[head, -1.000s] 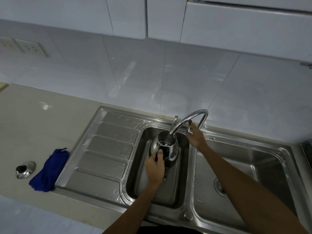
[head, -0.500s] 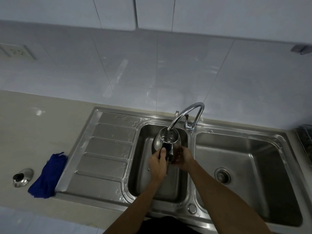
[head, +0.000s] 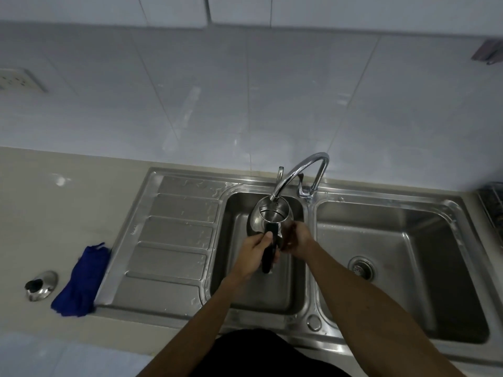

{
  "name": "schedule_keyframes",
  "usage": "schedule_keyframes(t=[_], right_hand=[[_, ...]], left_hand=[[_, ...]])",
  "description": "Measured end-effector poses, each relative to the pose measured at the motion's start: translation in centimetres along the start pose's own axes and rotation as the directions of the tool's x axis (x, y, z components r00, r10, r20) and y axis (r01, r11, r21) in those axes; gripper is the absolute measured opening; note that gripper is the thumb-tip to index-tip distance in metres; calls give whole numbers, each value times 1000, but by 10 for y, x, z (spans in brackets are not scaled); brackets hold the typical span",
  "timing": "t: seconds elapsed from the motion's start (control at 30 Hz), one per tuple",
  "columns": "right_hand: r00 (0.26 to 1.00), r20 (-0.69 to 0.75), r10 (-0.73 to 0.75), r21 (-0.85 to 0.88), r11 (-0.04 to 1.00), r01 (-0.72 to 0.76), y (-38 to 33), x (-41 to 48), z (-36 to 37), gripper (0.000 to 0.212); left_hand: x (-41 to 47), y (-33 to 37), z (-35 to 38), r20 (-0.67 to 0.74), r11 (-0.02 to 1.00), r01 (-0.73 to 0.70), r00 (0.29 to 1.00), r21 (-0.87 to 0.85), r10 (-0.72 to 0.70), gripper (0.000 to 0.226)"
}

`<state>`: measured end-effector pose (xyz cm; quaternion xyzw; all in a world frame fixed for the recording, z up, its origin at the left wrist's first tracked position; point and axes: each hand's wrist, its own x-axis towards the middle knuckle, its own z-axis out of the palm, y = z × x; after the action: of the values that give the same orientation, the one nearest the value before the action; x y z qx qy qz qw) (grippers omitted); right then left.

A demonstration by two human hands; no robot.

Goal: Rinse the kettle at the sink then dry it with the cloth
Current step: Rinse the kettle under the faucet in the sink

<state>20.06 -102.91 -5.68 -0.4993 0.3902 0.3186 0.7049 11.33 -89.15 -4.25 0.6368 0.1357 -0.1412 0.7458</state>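
Kettle (head: 272,217), lid off, held at frame centre over the left basin of the sink (head: 402,205) with its open mouth right under the faucet (head: 299,170) spout; left hand (head: 254,250) wrapped shut around the black handle, right hand (head: 295,240) now down from the faucet lever where it was a second ago and pressed against the kettle's side, fingers curled. Judged as rinsing under way with both hands ready to swirl or tip; drying not begun, blue cloth (head: 81,281) untouched on the bench (head: 54,213) at lower left beside the lid (head: 40,284).
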Motion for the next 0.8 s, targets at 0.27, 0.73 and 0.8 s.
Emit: schedule_keyframes(t=[0.27,0.73,0.8], right_hand=[[1000,-18,1,-18,1000,-2,-3,1,3,28],[999,-39,-18,-36,999,17,3,5,4,29],[999,-38,-18,-39,999,16,3,6,5,30]], left_hand=[[4,0,-1,-1,1000,17,1000,-6,-17,38],[-1,-3,-8,9,999,26,1000,29,-26,33],[-3,-2,-9,10,999,22,1000,31,-22,33]])
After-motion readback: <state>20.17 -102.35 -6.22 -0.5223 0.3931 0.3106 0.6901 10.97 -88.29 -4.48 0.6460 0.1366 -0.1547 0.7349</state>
